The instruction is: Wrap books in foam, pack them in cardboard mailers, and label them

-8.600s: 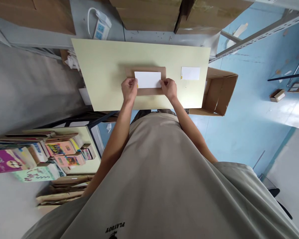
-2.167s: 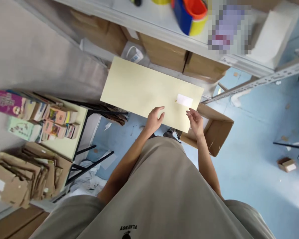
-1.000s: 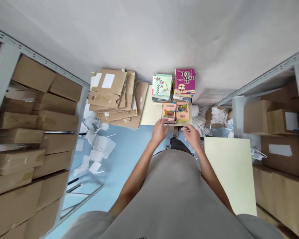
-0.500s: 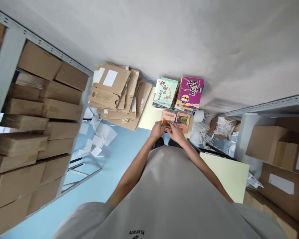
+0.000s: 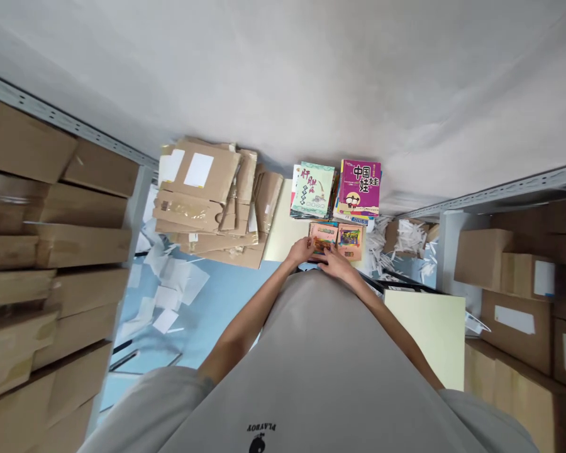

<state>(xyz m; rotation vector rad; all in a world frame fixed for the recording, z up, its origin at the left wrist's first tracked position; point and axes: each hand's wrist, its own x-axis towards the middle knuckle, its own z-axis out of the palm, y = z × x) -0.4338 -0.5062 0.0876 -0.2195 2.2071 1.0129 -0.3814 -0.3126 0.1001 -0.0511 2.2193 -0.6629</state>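
Two books with salmon-orange covers lie side by side in front of me. My left hand (image 5: pixel 302 250) is closed at the left edge of the left orange book (image 5: pixel 324 235), its fingers curled against it. My right hand (image 5: pixel 336 262) rests at the lower right part of the same book, fingers stretched over the cover. The right orange book (image 5: pixel 350 236) lies just beyond my right fingers. Behind them stand two piles: one topped by a pale green book (image 5: pixel 317 189), the other by a purple book (image 5: pixel 360 187).
Flattened cardboard boxes (image 5: pixel 207 195) are heaped on the left of the pale table (image 5: pixel 279 233). Shelves of cartons flank me, with cardboard boxes (image 5: pixel 82 248) at left and a carton (image 5: pixel 481 257) at right. Paper sheets (image 5: pixel 165 299) litter the blue floor; shredded paper (image 5: pixel 411 236) fills a box.
The camera view has shifted, so the table sits a little lower. My right fingers have moved slightly across the left orange book; my left hand stays at its left edge.
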